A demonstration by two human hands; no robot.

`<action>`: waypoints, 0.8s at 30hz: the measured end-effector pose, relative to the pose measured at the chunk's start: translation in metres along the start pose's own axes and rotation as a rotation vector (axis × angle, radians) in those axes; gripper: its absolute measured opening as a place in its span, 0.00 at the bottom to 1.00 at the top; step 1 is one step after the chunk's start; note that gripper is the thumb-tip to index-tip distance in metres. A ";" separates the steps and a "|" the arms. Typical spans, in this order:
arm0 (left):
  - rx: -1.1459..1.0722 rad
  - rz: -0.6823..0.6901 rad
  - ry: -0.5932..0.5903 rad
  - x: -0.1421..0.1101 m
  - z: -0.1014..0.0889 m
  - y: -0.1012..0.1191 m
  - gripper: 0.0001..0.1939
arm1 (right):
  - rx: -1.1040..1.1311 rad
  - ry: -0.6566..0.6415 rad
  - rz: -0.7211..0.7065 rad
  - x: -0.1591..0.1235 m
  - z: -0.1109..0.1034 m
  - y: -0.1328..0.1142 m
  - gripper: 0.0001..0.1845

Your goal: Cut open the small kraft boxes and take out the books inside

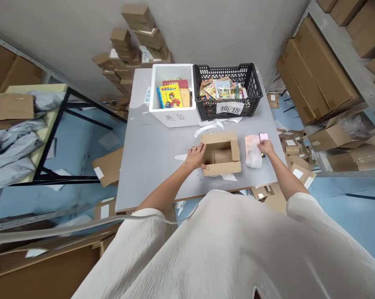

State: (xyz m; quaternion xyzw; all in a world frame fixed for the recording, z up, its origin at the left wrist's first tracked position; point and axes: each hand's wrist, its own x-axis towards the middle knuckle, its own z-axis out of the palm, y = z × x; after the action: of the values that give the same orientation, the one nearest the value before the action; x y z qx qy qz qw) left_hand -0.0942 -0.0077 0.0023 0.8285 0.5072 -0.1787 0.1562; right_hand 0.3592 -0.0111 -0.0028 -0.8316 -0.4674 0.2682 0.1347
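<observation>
An open cardboard box (222,168) sits on the grey table, its flaps raised and brown cardboard showing inside. At its left edge, my left hand (196,157) grips the side, thumb low and fingers higher up. To the right of the box lies a flat packet in whitish, see-through wrap (253,153), orange-pink at the top. My right hand (266,147) is closed at the packet's upper right edge, fingertips on it. Just above that hand lies a phone-like item with a pink face (263,136). A small black and yellow object (263,155) is partly hidden beneath the hand.
Behind the box stand a white foam bin (175,117) with books and a black plastic crate (256,97) with booklets. Torn paper scraps (206,127) lie before them. Stacked cartons (150,39) line the wall; shelves flank both sides. A pale cable (81,224) crosses lower left.
</observation>
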 end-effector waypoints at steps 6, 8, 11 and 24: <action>0.017 -0.030 -0.004 -0.004 -0.002 0.004 0.79 | -0.095 -0.153 0.106 -0.009 0.052 0.013 0.12; 0.006 -0.042 -0.018 -0.005 -0.002 0.005 0.79 | -0.111 -0.167 0.129 -0.010 0.061 0.014 0.12; -0.010 -0.051 -0.027 -0.006 -0.002 0.006 0.78 | -0.107 -0.175 0.083 -0.010 0.068 0.017 0.12; -0.080 0.003 0.079 -0.034 0.005 0.020 0.47 | 0.169 -0.328 -0.301 -0.052 0.062 -0.022 0.20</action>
State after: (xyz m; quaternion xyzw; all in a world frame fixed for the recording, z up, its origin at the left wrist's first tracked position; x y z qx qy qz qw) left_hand -0.0914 -0.0456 0.0153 0.8287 0.5186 -0.1252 0.1691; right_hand 0.2870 -0.0453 -0.0264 -0.6836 -0.5775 0.4149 0.1647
